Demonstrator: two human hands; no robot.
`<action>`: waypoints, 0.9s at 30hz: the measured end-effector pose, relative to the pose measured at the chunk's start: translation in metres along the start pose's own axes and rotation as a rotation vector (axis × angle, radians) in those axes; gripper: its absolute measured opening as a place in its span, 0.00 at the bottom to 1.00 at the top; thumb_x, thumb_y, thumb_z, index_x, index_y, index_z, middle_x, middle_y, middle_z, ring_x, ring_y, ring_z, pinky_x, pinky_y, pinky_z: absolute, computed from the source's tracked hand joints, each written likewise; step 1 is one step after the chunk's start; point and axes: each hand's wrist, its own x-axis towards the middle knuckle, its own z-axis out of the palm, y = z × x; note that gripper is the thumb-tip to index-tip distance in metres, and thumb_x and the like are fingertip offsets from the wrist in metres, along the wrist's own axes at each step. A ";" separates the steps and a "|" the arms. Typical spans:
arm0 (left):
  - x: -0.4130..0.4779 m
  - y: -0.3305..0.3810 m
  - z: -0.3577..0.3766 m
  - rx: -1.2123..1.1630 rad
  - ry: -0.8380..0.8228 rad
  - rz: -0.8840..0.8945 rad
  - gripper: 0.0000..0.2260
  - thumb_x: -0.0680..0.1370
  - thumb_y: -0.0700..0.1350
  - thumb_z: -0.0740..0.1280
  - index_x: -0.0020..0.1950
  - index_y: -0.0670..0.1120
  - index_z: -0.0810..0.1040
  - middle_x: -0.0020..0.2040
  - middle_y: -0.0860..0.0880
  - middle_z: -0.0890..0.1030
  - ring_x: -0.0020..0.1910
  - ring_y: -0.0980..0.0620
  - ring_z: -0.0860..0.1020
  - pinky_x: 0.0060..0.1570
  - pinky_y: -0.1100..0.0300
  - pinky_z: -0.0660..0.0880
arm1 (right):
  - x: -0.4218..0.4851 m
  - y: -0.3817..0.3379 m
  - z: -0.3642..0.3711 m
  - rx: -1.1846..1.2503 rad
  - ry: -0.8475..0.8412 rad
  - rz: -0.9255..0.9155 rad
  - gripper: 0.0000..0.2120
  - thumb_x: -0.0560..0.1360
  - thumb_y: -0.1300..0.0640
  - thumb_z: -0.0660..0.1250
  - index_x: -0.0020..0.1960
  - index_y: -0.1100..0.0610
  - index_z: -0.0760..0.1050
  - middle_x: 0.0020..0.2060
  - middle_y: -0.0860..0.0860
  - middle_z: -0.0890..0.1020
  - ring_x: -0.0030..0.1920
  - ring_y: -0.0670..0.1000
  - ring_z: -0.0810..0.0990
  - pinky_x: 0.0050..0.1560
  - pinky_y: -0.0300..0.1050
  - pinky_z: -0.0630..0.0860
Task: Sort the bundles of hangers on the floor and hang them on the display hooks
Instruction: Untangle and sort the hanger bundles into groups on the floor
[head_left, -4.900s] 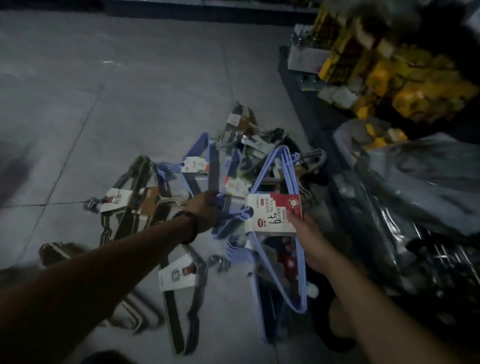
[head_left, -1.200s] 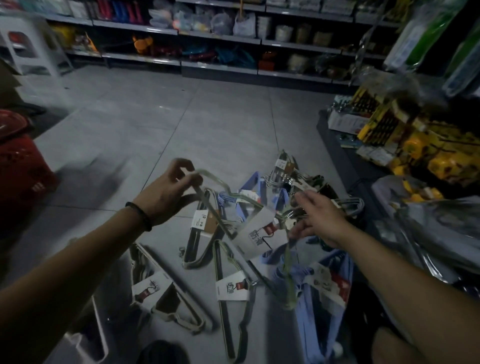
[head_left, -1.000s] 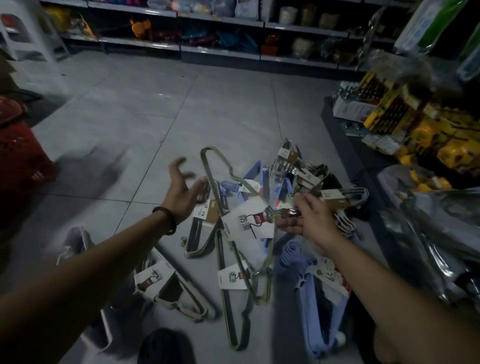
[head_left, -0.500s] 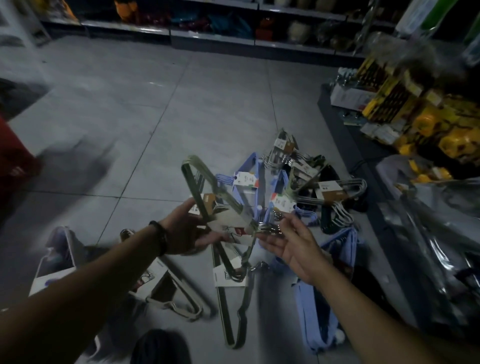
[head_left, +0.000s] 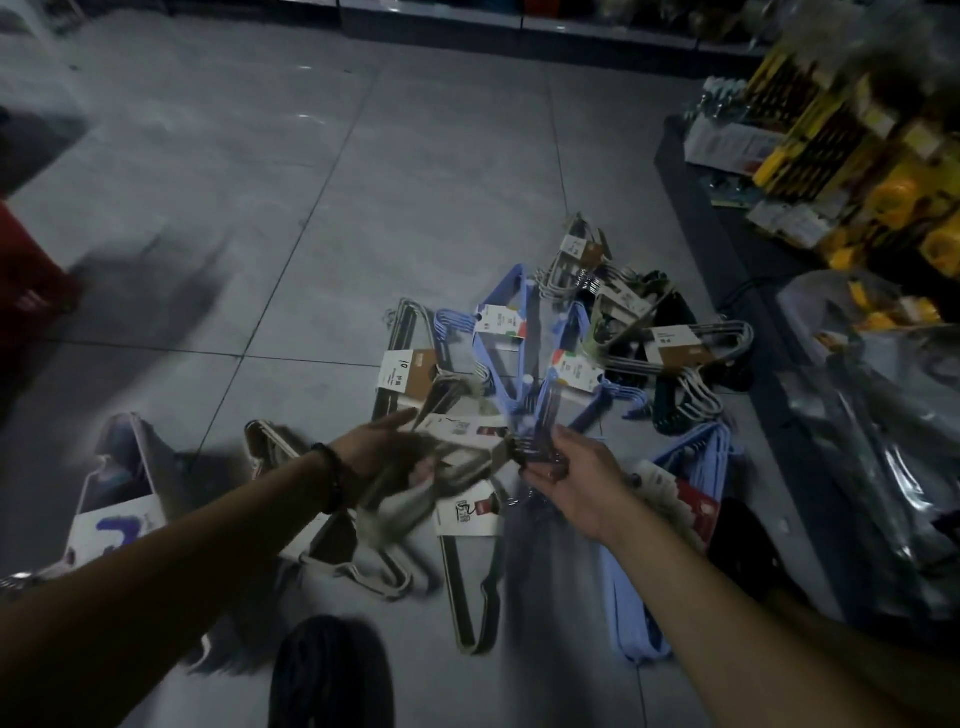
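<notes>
Your left hand and right hand both grip a blurred beige hanger bundle above the floor pile.

I count three blue hanger bundles on the floor. One beige bundle is in my two hands.

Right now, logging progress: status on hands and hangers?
Left hand and right hand both on one blurred beige bundle. Other bundles on floor. None hung in view.
</notes>
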 end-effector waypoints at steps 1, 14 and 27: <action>0.004 -0.013 0.002 0.061 0.070 0.009 0.26 0.78 0.39 0.70 0.75 0.50 0.67 0.58 0.37 0.83 0.49 0.37 0.85 0.39 0.50 0.84 | 0.006 0.009 -0.001 -0.018 0.055 0.000 0.11 0.86 0.60 0.61 0.62 0.66 0.75 0.50 0.65 0.84 0.46 0.59 0.85 0.65 0.64 0.77; 0.075 -0.163 0.038 0.468 0.569 -0.031 0.07 0.83 0.40 0.60 0.59 0.47 0.69 0.53 0.46 0.79 0.51 0.43 0.81 0.49 0.44 0.83 | 0.097 0.089 -0.024 -0.592 0.462 0.035 0.16 0.84 0.58 0.60 0.66 0.64 0.77 0.58 0.60 0.81 0.51 0.57 0.78 0.36 0.33 0.75; 0.119 -0.162 0.031 0.510 0.595 -0.221 0.18 0.84 0.45 0.57 0.74 0.42 0.66 0.67 0.41 0.74 0.64 0.42 0.75 0.63 0.50 0.76 | 0.117 0.132 -0.044 -0.753 0.381 0.154 0.16 0.82 0.55 0.64 0.69 0.51 0.71 0.59 0.55 0.80 0.48 0.52 0.79 0.42 0.47 0.79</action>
